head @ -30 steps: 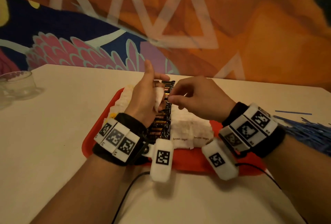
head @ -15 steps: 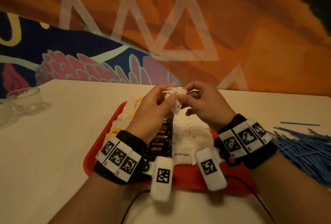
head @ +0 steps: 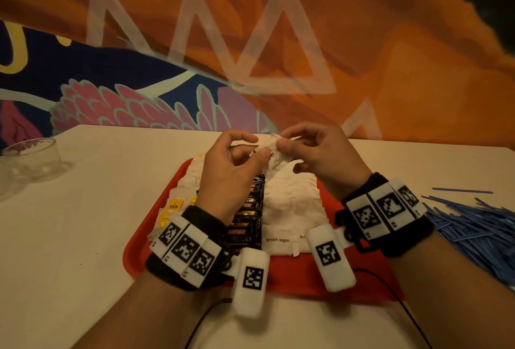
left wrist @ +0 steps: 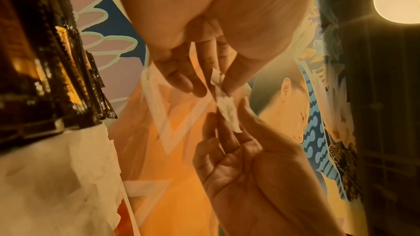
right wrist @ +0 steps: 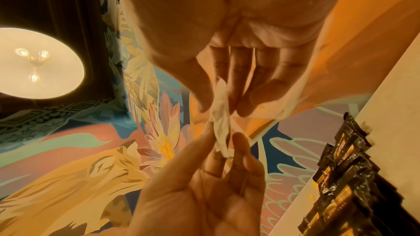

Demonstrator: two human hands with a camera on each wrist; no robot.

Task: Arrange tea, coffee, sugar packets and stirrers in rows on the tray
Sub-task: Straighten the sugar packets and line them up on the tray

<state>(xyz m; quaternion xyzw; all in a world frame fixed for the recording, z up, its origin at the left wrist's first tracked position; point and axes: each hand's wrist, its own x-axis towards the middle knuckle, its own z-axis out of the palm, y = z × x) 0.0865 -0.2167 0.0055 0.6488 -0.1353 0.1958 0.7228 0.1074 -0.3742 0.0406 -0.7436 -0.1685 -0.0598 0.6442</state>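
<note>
Orange mural wall (head: 362,41) (pink feathers), round lamp (right wrist: 38,63).

Tray (head: 306,279) sits on the table (head: 83,209), near edge centre; on it, left to right: tea bags (head: 174,205), coffee sachets (head: 246,226), sugar packets (head: 292,209). Stirrers (head: 473,226) lie on the table right of the tray, glass bowl (head: 30,159) far left. Both hands hold one packet (head: 274,157) above the tray's far end.

The head camera looked forward and down from behind both wrists, taking in the left hand (head: 228,170) and right hand (head: 320,153) from their backs. Each wrist camera sat very close under its own palm, aimed upward along the fingers. All three views shared the white packet (head: 274,157) pinched between the hands.
</note>
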